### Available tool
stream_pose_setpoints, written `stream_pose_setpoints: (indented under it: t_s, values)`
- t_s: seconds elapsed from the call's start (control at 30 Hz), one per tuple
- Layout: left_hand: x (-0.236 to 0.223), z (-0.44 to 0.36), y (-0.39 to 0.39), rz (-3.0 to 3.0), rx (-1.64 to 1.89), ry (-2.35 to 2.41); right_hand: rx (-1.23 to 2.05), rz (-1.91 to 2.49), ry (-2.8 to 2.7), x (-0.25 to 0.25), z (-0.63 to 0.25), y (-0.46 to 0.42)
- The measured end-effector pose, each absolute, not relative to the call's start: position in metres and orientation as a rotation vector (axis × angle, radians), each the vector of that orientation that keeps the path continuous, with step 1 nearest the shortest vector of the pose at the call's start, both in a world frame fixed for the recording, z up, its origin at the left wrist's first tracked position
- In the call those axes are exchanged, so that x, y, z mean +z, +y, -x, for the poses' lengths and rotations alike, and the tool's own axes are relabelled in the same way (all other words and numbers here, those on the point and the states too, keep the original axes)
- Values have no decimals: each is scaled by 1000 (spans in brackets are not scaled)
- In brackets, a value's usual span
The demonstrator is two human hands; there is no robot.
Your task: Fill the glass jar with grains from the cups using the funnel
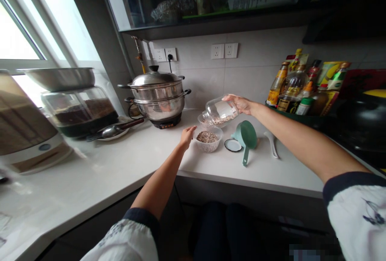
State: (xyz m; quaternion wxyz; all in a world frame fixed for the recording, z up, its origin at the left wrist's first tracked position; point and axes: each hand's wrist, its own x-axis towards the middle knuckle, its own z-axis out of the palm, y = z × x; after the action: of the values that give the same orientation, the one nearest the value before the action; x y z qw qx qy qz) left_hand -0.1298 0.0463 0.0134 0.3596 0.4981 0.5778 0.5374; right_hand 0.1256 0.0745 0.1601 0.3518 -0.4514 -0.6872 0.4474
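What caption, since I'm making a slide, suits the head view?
Right hand tilting a part-filled jar, left hand at the front bowl.

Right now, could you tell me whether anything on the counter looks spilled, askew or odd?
No spill or damage stands out. The green funnel looks askew, lying on its side beside the round lid; the clear jar is tilted, but the right hand holds it.
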Motion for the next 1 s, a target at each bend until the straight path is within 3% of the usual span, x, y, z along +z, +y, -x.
stream_pose_setpoints:
  t_s: [0.2, 0.5, 1.0]
  values:
    - [1, 122, 35, -1295, 1471, 1452, 1080, 1276, -1911, 165, -99, 56]
    - [-13, 120, 34, -1380, 1559, 1509, 452, 1390, -2343, 170, -67, 59]
    - [-19, 119, 36, -1433, 1627, 1514, 216, 1402, -2618, 186, -32, 57]
